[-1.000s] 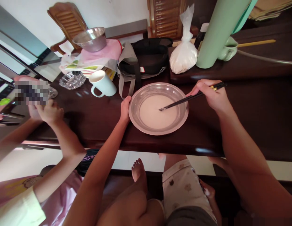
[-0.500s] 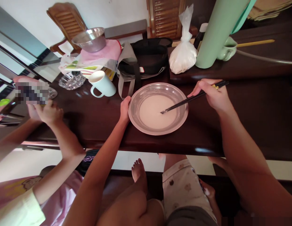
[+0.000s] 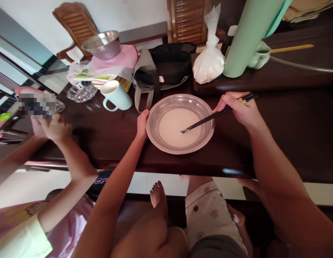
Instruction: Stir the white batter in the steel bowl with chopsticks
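— Bowl [image 3: 180, 151] first, please: whereabouts?
— On the worktop [image 3: 107, 141], near the front edge, between the left hand [image 3: 142, 123] and the right hand [image 3: 241, 108]. Metal, round, wide-rimmed, with a pale liquid [image 3: 170, 125] inside.
— And the grip on the left?
— Curled against the left rim, thumb up at the edge. Hard to tell about the fingers, mostly hidden by the bowl.
— On the right, then?
— Closed round a pair of black chopsticks [image 3: 206, 119], gold-banded near the upper ends. Slanting down leftward over the right rim, close together, tips in the liquid.
— Anything close by?
— Just behind the bowl, a black-and-grey bag [image 3: 172, 66]. Left of that, a pale mug [image 3: 120, 97], with a glass dish [image 3: 82, 92] beyond. Behind and to the right, a tied plastic bag [image 3: 208, 67] with white contents, beside a tall green flask [image 3: 244, 46]. Just right of the flask, a small green cup [image 3: 260, 56].
— And at the far left?
— Another person's hands [image 3: 58, 129], together at something blurred out, impossible to name. Farther back, a steel basin [image 3: 106, 49] on top of something pink [image 3: 127, 55].
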Tool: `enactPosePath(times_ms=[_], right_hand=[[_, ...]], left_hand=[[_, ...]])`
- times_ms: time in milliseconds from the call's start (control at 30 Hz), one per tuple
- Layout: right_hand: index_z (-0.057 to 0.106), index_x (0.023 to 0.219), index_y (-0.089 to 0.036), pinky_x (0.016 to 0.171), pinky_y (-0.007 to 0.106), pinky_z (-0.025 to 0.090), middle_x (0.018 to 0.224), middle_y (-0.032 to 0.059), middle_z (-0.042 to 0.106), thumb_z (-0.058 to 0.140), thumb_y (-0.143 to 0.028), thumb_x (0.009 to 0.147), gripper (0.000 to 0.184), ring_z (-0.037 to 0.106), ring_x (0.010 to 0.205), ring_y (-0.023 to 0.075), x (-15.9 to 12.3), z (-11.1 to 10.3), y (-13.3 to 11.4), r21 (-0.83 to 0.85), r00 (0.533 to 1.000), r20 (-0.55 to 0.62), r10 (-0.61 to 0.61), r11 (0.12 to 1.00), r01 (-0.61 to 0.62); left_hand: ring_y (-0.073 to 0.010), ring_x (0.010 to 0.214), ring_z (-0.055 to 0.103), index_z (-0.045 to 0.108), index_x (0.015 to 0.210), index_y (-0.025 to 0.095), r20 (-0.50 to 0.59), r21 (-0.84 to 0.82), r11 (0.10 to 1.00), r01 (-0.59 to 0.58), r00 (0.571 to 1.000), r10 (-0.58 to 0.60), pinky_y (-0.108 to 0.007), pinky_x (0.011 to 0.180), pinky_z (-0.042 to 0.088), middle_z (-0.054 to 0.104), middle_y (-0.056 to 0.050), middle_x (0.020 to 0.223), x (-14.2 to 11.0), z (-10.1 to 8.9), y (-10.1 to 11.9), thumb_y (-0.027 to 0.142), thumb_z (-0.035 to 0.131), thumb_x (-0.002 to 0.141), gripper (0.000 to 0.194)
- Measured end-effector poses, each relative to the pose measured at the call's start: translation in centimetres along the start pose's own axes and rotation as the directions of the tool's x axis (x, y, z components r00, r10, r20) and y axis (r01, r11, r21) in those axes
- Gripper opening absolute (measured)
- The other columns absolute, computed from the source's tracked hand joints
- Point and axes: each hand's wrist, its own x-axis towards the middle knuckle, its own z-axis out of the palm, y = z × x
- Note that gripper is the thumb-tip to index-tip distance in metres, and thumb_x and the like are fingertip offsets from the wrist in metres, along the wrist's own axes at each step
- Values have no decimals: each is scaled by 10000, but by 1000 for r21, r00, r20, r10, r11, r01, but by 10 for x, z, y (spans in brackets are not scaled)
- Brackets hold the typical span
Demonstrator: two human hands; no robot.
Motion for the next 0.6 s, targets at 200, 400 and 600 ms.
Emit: enactPosePath(times_ms=[200,400,600], right_hand=[[745,776,-249,789,324,511,825,17,763,605,-372,901,224,697,839,186,0,12,-4,-144,991,118,59,989,-42],[734,660,-224,721,327,486,695,34,741,615,-357,897,297,673,689,180,1,-2,-1,-40,999,-47,-24,999,22],[735,732,-238,747,314,511,766,13,750,598,-370,902,255,697,786,181,-1,10,-6,-106,988,138,63,993,-49]], left_hand=[[-103,547,311,355,544,207,10,-8,1000,-5,1000,5,-226,530,340,333,38,562,2,-1,-4,312,557,831,366],[-98,533,324,357,541,207,-12,0,1000,12,1000,-12,-224,532,352,333,43,562,1,0,-2,308,566,824,366],[-95,532,319,356,546,207,-13,-6,1000,9,1000,-9,-220,528,345,329,45,561,2,-1,-2,298,568,826,363]])
